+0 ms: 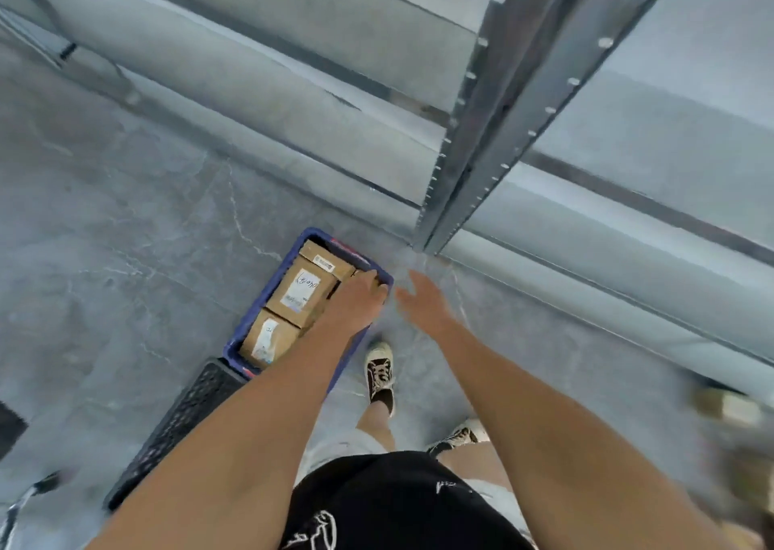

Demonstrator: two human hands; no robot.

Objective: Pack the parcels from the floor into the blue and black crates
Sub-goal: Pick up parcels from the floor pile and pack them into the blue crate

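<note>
Holding cardboard parcels (pixel 299 292) — blue crate (pixel 268 294); left hand (pixel 360 298) inside.

Warehouse; steel racking (pixel 473 130); concrete floor (pixel 125 214); parcels (pixel 299 289).

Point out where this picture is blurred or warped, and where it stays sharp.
Head view: motion blur smears the brown parcels at the right edge and the bottom corners; wide-angle distortion slants the grey metal rack post. Sharpest are the labelled cardboard parcels in the blue plastic crate. The left hand and right hand are slightly soft. Lighting is flat, without glare.
</note>
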